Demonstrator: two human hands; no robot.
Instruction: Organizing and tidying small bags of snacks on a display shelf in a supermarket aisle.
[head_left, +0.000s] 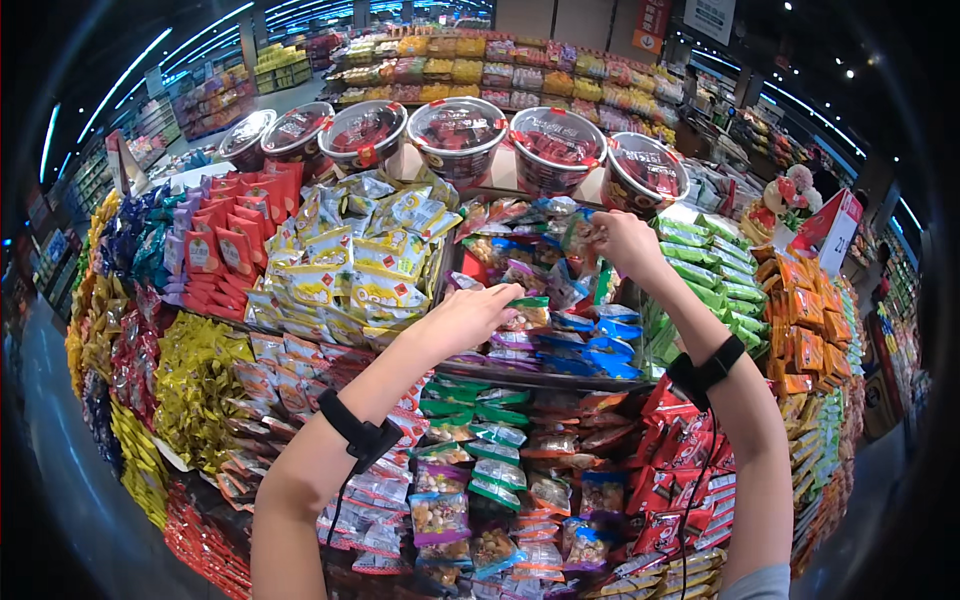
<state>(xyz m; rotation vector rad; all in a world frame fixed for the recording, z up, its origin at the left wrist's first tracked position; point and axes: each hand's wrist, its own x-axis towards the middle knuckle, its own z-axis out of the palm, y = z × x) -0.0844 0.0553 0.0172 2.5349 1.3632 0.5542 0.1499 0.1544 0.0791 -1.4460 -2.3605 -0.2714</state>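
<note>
My right hand (626, 241) is raised over the back of the middle compartment, its fingers pinching a small clear snack packet (580, 234) with a blue-green edge. Lower and to the left, my left hand (474, 318) reaches in with its fingertips at a green-topped packet of mixed nuts (529, 315). Whether those fingers grip that packet or only rest against it is hidden. Around both hands lie similar packets, among them blue-edged ones (611, 346) stacked at the compartment's front right.
Lidded tubs (457, 135) line the back. Yellow-white packets (390, 270) fill the bin on the left, green packets (690, 255) the one on the right. Rows of nut packets (439, 517) and red packets (679, 450) slope down in front. A price sign (836, 229) stands at right.
</note>
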